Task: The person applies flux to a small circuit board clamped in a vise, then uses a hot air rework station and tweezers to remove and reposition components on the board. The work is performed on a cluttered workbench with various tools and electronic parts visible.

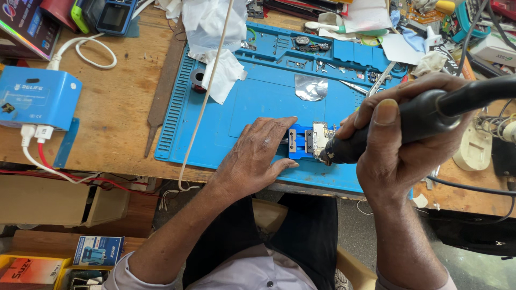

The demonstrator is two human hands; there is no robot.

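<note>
Just left of right hand (400, 134) clenched round black cylindrical hot-air handpiece (408, 123): small circuit board (321, 134) sitting in blue metal clamp fixture (300, 142), left hand (258, 153) pressing flat, gripping nothing. Keeping nozzle steady, fixture pinned.

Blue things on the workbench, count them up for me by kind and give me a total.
Blue work mat: 1
Blue clamp fixture under the left hand, at the tip of the black tool in the right hand: 1
Blue box-shaped unit with plugged-in cables: 1
Total: 3
</note>
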